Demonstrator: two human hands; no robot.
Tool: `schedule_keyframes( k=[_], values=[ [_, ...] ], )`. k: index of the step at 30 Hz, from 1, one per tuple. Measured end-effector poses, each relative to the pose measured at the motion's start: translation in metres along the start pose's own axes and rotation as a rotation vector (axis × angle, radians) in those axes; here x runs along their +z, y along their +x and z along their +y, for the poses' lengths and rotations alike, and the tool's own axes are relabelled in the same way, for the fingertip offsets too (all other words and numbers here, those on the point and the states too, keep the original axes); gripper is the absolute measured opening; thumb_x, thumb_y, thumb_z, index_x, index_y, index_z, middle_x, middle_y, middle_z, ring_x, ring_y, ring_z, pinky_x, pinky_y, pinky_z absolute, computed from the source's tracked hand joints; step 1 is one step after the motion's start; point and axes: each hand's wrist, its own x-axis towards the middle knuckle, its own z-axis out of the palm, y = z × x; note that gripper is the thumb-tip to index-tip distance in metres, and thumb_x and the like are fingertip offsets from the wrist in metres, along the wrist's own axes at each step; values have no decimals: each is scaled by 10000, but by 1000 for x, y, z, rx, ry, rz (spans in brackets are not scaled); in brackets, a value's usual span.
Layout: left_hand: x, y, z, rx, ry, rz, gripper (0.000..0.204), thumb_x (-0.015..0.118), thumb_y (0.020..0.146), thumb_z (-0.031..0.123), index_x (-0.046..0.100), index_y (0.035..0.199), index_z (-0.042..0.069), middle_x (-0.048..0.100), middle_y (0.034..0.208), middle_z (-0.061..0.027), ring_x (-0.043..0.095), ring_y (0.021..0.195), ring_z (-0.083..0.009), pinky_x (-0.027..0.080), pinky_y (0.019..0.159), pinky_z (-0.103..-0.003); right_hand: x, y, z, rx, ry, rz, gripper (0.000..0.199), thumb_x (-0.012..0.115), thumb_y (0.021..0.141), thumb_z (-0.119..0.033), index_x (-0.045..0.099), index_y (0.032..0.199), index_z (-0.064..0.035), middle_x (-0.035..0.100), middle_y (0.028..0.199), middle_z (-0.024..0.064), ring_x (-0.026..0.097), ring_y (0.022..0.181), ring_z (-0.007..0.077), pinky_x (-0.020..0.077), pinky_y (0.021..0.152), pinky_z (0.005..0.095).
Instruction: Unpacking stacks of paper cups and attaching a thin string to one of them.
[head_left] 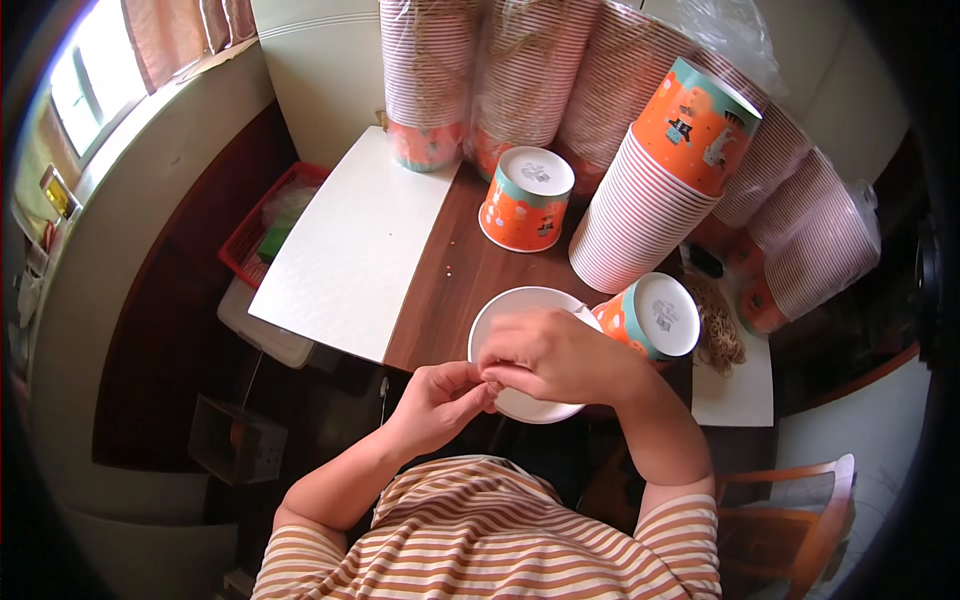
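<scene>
A white round lid point(510, 310) lies at the near edge of the brown table point(450, 290), just in front of me. My right hand point(555, 355) rests over it, fingers curled down onto its near rim. My left hand point(440, 400) meets it from the left, and the fingertips of both hands pinch together at that rim. What they pinch is hidden. An orange paper cup point(655, 318) lies on its side against my right wrist, its white bottom facing up. Another orange cup point(525, 200) stands upside down further back.
Tall stacks of cups point(640, 210) lean at the back and right, some in plastic sleeves point(430, 70). A heap of rubber bands point(718, 335) lies at right. A white board point(350, 240) covers the table's left part. A red basket point(262, 235) sits on the floor; a wooden chair point(790, 520) is at right.
</scene>
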Motion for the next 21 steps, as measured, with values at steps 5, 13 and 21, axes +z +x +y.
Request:
schedule_keyframes(
  k=[5,13,21],
  values=[
    [-7,0,4,-44,-40,-146,211,606,914,152,645,1007,-33,662,858,-52,626,814,-103,511,754,-235,13,3,19,80,85,8,90,651,760,-101,621,824,-46,598,780,91,594,721,266,475,651,359],
    [-11,-2,-1,-38,-45,-12,226,605,916,162,650,986,-47,672,854,-66,625,809,-104,509,753,-235,20,-23,-14,139,-229,430,111,685,730,-56,625,823,-49,608,828,83,588,806,295,456,738,365],
    [-9,-3,-2,27,168,24,205,610,908,141,664,978,-44,687,832,-62,633,797,-92,505,716,-222,52,-43,-23,403,151,392,93,706,759,-68,641,810,-24,614,733,66,580,620,160,444,536,270]
  ],
)
